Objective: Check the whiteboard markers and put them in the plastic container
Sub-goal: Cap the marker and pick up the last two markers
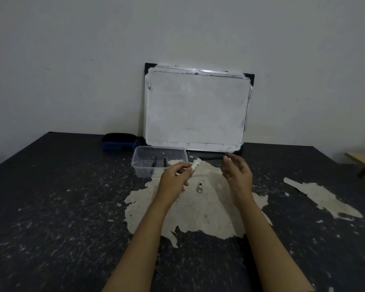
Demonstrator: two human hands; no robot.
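Note:
My left hand (175, 175) is closed around a white whiteboard marker (196, 164), whose end points up and right toward the whiteboard (196, 108). My right hand (237, 173) hovers to the right of it with its fingers curved and apart. A small dark shape shows at its index fingertip, and I cannot tell whether the hand holds it. The clear plastic container (137, 163) stands just left of my left hand, with two dark markers (155, 162) leaning inside. A short grey and black piece (199, 187), a cap or a marker, lies on the table between my hands.
The whiteboard leans against the wall at the back of the dark, worn table (61, 207). A dark blue eraser (118, 141) lies left of the board, behind the container. A long dark object (211, 158) lies at the board's foot. A wooden edge (362, 161) shows at far right.

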